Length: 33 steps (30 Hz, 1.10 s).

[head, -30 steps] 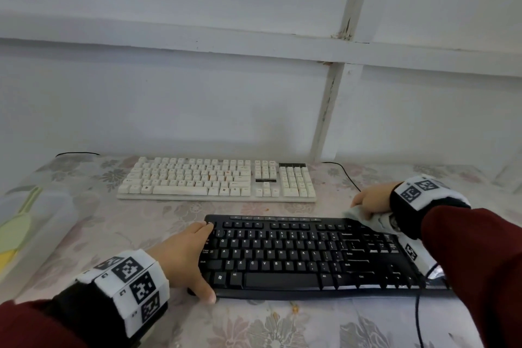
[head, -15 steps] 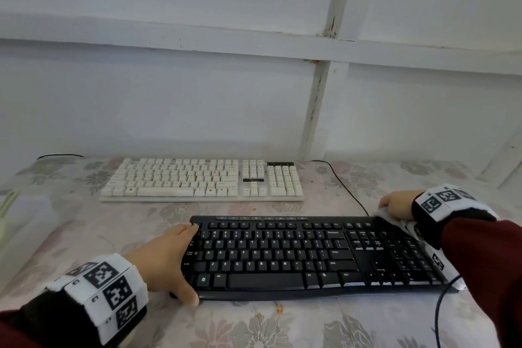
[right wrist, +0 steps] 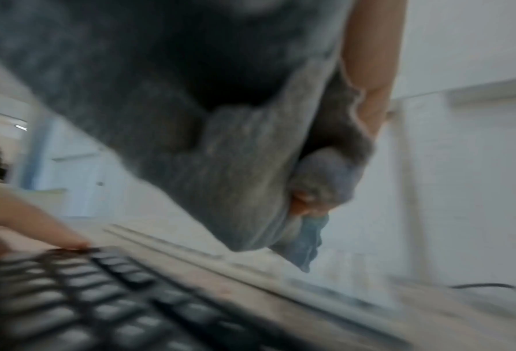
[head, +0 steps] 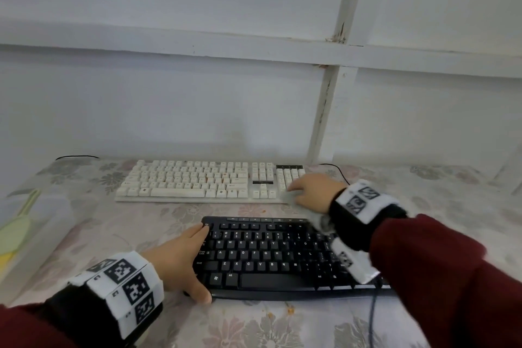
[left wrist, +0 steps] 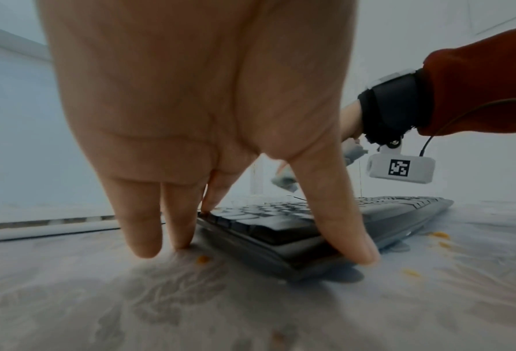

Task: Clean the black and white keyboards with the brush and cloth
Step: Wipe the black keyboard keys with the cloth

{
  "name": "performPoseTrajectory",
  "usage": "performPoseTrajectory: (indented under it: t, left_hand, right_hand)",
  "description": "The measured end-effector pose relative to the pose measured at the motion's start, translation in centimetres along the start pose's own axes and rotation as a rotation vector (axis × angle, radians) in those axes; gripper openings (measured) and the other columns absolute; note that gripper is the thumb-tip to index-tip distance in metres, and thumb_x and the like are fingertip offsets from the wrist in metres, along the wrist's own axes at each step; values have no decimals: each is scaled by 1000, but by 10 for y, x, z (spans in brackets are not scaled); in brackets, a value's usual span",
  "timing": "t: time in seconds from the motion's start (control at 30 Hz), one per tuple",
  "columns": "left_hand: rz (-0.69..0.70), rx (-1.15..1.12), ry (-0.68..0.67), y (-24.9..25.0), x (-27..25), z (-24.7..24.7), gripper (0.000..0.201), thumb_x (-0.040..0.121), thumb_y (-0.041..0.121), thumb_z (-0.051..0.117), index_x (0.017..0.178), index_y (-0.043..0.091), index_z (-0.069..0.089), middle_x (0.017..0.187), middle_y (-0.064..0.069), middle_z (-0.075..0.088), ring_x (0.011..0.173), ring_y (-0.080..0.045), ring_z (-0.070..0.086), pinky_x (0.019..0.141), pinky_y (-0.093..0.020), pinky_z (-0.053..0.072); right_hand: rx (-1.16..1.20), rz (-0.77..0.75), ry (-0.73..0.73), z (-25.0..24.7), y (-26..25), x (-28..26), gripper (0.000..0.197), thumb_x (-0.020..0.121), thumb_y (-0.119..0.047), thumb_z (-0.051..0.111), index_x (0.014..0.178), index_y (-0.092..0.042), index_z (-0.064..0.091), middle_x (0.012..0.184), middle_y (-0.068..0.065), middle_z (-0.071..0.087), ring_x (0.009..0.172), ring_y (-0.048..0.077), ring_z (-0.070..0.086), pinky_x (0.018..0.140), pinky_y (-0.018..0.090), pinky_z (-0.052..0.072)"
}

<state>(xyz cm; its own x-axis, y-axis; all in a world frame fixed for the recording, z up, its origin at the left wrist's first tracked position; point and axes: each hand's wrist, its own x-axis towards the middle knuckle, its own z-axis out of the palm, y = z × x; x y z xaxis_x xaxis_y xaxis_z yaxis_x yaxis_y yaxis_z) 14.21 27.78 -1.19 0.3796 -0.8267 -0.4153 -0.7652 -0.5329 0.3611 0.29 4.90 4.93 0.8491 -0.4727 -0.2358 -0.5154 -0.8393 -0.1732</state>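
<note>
Your right hand (head: 313, 192) has left the black keyboard (head: 271, 257) for the white keyboard (head: 197, 181) at twelve o'clock, grip bunched around the cloth (right wrist: 235, 166). Your left hand (head: 178, 260) braces the black keyboard's nine o'clock end, fingers straight, on the table (head: 84, 229).

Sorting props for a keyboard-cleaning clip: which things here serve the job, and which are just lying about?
For the job:
black keyboard
white keyboard
grey cloth, held in the right hand

Lying about:
green and yellow item at the table's left edge
orange crumbs
</note>
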Motion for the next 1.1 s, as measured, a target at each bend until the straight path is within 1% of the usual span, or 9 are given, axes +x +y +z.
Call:
performPoseTrajectory:
  t: [0.17,0.3,0.47,0.63,0.77,0.9,0.97,1.03,1.1]
  left_hand:
    - [77,-138,-7,-4,-3,-4,106,56,39,83,142,32,21,141,20,28,134,-7,31,113,-31,28]
    - [91,-137,34,-1,-9,-7,97,66,30,82,143,28,23,136,17,30,129,-6,33,110,-23,26]
    - [61,-118,17,1,-9,-8,96,68,28,82,143,27,23,126,19,29,130,-7,31,109,-23,25]
    - [57,-106,12,-3,-3,-4,105,65,32,83,146,25,17,145,15,26,133,-8,29,113,-25,24]
    - [63,-121,-8,-11,2,-2,128,41,55,79,148,25,17,152,13,22,137,-8,26,116,-33,24]
    - [81,-125,-1,-13,6,-1,124,41,52,79,147,24,21,148,12,27,135,-8,29,115,-33,25]
    - [92,-124,4,-12,6,-2,121,42,49,79,146,24,23,146,12,28,133,-8,30,114,-32,26]
    - [90,-131,10,-12,6,-1,119,44,47,80,146,25,23,145,13,29,132,-8,31,114,-32,26]
    - [95,-144,17,-13,5,0,115,44,46,80,144,27,26,142,16,32,130,-6,33,113,-32,28]
  right_hand:
    - [-10,-219,-73,27,-96,36,35,98,-18,42,131,-15,55,139,6,52,124,23,51,109,38,37]
    - [-171,-210,-190,33,-123,49,38,99,-9,39,134,-5,50,142,14,47,128,28,47,107,36,38]
    - [-222,-186,-177,40,-107,40,43,95,-1,42,138,-7,47,141,15,47,127,30,48,106,38,39]
    - [-205,-97,-163,41,-77,27,43,93,0,45,134,-8,51,136,14,51,121,29,52,102,37,43]
    - [-182,-26,-160,37,-47,15,46,92,1,44,136,-11,49,139,12,50,124,27,51,104,35,42]
    - [-154,69,-170,32,-20,3,46,93,-1,43,137,-13,47,140,11,48,125,26,49,105,32,40]
    - [-136,95,-158,29,-8,-6,35,95,-8,42,128,-9,54,130,11,55,119,25,53,101,30,42]
    - [-125,141,-125,28,6,-13,24,97,-15,40,96,-10,63,100,4,62,102,24,58,89,26,46]
    - [-162,259,-108,28,23,-17,34,97,-16,38,64,-15,42,69,-2,42,82,21,49,68,22,39]
